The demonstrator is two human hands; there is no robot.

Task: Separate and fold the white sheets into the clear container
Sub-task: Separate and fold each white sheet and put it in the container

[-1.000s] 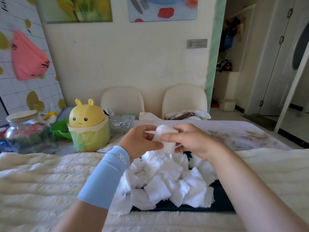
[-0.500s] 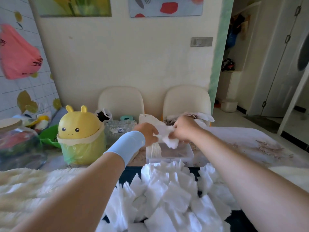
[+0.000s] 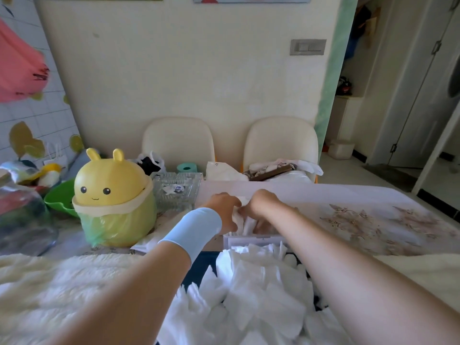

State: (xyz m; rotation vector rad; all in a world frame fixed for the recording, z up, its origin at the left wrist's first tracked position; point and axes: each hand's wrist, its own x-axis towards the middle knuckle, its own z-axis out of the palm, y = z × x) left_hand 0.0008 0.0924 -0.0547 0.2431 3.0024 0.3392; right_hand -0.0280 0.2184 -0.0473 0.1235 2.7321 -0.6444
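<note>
A heap of loose white sheets [image 3: 251, 300] lies on a dark mat close to me. Beyond it stands the clear container [image 3: 251, 239], holding upright folded sheets. My left hand [image 3: 224, 210], with a light blue wrist sleeve, and my right hand [image 3: 261, 205] are together over the container. Both pinch one folded white sheet [image 3: 240, 216] and hold it down among the sheets inside. The fingertips are partly hidden by the sheet and the container's contents.
A yellow bunny-shaped bin [image 3: 114, 197] with a green liner stands left of the container, with a glass dish [image 3: 176, 190] behind it and a green bowl [image 3: 61, 197] and glass jar [image 3: 22, 215] further left. Two cream chairs [image 3: 179, 143] face the table's far edge.
Both hands have carried the folded sheet forward from above the heap and lowered it into the clear container. The camera has tilted further forward.
</note>
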